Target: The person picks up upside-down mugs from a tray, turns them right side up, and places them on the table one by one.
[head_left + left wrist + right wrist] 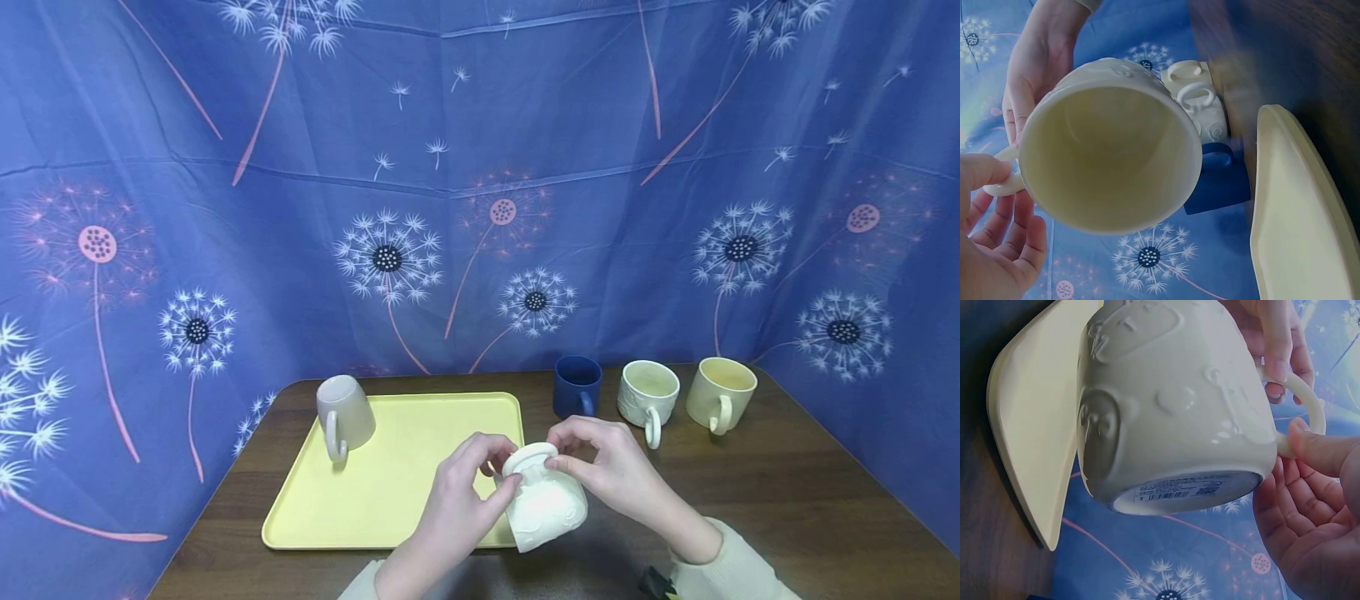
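A white mug point(553, 508) with raised patterns is held tilted above the table, near the tray's right front corner, its handle point(531, 455) turned upward. My left hand point(463, 493) pinches one end of that handle between thumb and fingers. At the other end, by the base, my right hand point(609, 460) grips it the same way. The left wrist view looks straight into the mug's bare inside point(1110, 162). A printed label point(1172, 489) shows on its underside in the right wrist view.
A yellow tray point(390, 500) lies on the brown table point(720, 517), with a grey mug point(347, 417) upside down at its back left corner. Along the back right stand a dark blue mug point(576, 390), a white embossed mug point(637, 406) and a cream mug point(708, 404), all upright. Behind hangs a blue cloth point(637, 250).
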Demonstrator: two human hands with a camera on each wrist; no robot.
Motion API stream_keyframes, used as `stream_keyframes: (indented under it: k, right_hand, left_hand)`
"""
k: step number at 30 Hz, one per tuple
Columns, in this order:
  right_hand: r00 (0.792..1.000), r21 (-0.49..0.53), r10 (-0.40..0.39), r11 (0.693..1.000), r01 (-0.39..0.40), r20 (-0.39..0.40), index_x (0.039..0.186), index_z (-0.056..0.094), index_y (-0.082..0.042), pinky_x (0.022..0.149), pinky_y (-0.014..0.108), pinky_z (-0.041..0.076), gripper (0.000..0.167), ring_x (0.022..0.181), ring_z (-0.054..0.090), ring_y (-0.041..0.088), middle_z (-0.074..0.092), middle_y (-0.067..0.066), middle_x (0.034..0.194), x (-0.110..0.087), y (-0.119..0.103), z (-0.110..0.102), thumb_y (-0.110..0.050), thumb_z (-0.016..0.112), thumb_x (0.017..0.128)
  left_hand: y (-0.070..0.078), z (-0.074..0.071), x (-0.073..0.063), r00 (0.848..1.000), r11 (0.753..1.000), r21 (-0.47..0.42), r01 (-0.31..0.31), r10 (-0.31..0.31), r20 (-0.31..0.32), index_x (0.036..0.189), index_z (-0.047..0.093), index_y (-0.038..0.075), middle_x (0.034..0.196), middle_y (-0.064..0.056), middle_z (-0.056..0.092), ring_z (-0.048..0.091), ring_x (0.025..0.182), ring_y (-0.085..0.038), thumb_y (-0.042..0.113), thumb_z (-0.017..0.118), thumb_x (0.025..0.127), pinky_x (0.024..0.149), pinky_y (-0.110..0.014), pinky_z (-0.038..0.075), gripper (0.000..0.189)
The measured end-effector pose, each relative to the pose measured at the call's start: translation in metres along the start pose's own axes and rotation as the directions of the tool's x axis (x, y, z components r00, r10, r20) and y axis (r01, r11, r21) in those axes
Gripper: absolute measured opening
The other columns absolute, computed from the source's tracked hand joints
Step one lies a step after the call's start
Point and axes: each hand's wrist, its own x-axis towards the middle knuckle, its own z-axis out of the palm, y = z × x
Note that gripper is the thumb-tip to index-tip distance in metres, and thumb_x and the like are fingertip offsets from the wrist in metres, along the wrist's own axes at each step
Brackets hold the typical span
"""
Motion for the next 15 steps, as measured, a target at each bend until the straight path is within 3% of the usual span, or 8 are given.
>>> stream_keyframes:
  k: [6, 15]
  right_hand:
    - [0.999, 0.007, 0.047, 0.999, -0.047, 0.028, 0.083, 0.064, -0.02, 0.062, 0.024, 0.05, 0.022, 0.069, 0.057, 0.002, 0.062, -0.012, 0.077, -0.003, 0.0024, 0.0008, -0.008, 0.079, 0.072]
    - [0.997, 0.042, 0.071, 0.996, -0.073, 0.035, 0.084, 0.064, -0.02, 0.062, 0.026, 0.052, 0.019, 0.069, 0.059, 0.002, 0.064, -0.01, 0.079, -0.0062, 0.0053, 0.0021, -0.011, 0.079, 0.074]
  left_hand:
    - [-0.0034, 0.0016, -0.002, 1.0, 1.0, 0.008, 0.001, -0.001, 0.002, 0.1, 0.062, 0.014, 0.086, 0.007, 0.061, 0.057, 0.075, -0.004, 0.003, 0.075, 0.076, 0.062, -0.016, 0.048, 0.029]
    - [-0.0064, 0.0008, 0.0013, 0.999, 0.999, -0.011, -0.051, 0.051, -0.005, 0.099, 0.064, 0.013, 0.082, 0.005, 0.061, 0.056, 0.073, -0.005, 0.002, 0.074, 0.077, 0.06, -0.012, 0.047, 0.026]
